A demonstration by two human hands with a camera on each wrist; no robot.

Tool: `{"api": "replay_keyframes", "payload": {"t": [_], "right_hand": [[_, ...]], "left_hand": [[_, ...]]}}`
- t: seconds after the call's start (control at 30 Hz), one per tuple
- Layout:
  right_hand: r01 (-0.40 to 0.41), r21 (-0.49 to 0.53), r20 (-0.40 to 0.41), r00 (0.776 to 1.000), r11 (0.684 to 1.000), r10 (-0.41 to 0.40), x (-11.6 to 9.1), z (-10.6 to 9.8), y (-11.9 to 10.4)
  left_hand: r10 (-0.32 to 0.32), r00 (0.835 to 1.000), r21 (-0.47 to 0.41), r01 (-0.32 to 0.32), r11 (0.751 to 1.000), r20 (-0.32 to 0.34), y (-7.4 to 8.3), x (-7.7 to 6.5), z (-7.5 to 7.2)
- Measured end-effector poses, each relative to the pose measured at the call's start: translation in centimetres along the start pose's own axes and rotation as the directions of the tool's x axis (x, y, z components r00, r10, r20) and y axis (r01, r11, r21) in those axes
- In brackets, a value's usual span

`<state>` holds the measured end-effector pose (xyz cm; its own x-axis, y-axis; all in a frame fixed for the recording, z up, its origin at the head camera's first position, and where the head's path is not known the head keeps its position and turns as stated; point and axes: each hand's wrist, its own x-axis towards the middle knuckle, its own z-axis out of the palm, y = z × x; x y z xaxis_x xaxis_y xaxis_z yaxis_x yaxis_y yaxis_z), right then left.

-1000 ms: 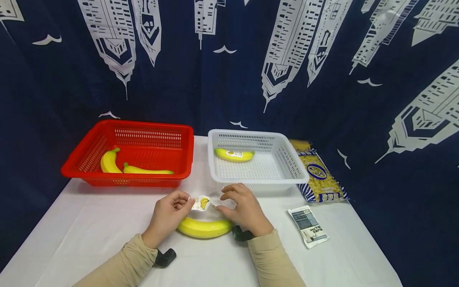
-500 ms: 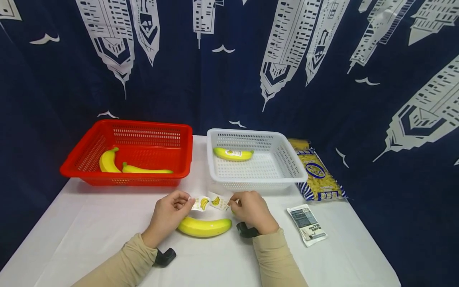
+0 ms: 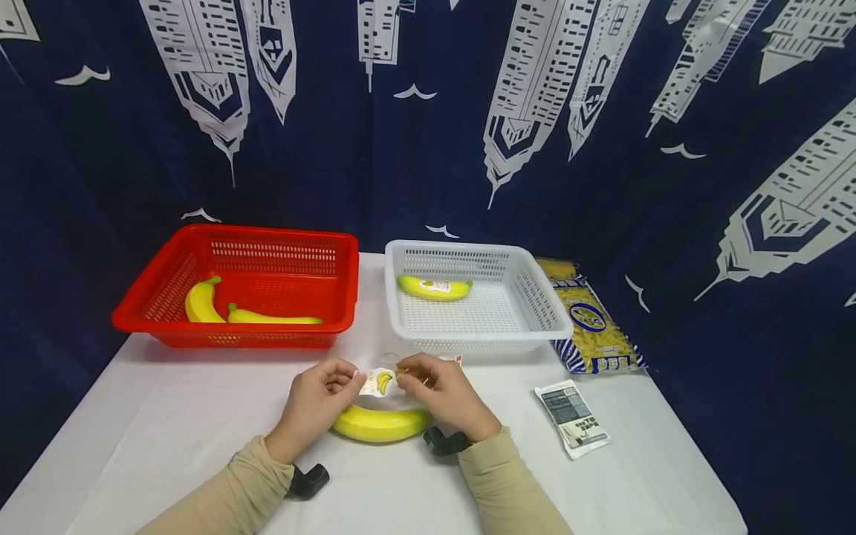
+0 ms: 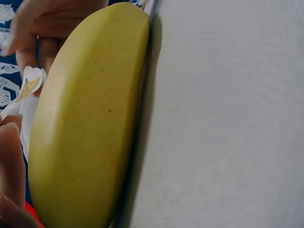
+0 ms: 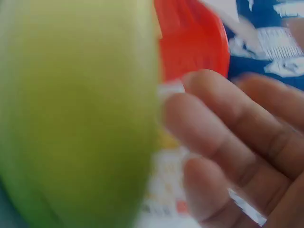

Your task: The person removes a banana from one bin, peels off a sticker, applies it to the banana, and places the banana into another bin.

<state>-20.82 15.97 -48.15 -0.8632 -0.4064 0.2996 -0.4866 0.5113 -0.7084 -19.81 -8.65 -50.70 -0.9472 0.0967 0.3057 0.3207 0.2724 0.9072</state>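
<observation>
A small white banana sticker [image 3: 381, 382] printed with yellow bananas is stretched above the table in the head view. My left hand [image 3: 319, 401] pinches its left end between thumb and fingertips. At the sticker's right edge, the thumb and index fingertip of my right hand [image 3: 446, 392] come together. Just below both hands a yellow banana [image 3: 381, 425] with a greenish tip lies on the table. Part of a white label strip [image 3: 456, 361] shows behind the right hand, which hides most of it. The left wrist view shows the sticker [image 4: 31, 84] curling beside the banana [image 4: 90, 114].
A red basket [image 3: 348, 297] with two bananas stands at the back left. Beside it, a white basket [image 3: 548, 319] holds one banana bearing a sticker. To the right lie a yellow bag of dry food [image 3: 595, 327] and a small white packet [image 3: 572, 419].
My right hand moved right with a second label, parting it from the sticker in my left hand, then came back left to the sticker's edge. My left hand stayed nearly still.
</observation>
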Motion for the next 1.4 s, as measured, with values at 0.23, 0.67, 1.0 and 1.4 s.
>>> {"api": "replay_keyframes", "payload": {"t": [0.23,0.67,1.0,1.4], "right_hand": [[-0.010,0.191,-0.010,1.000,0.981,0.012,0.1,1.0,-0.2],[-0.071,0.174,-0.092,0.992,0.982,0.088,0.0,0.2,-0.2],[-0.131,0.224,-0.069,0.986,0.966,0.150,-0.4,-0.3,-0.4],[-0.074,0.220,0.086,0.995,0.973,0.057,-0.8,0.3,-0.6]], "left_hand": [[0.039,0.993,-0.064,-0.033,0.997,0.108,0.2,-0.1,0.1],[0.142,0.935,0.213,-0.219,0.952,0.326,0.1,-0.2,-0.1],[0.095,0.882,0.278,-0.246,0.929,0.463,-0.7,-0.1,-0.2],[0.291,0.926,0.158,-0.333,0.930,0.239,-0.4,-0.2,-0.3]]}}
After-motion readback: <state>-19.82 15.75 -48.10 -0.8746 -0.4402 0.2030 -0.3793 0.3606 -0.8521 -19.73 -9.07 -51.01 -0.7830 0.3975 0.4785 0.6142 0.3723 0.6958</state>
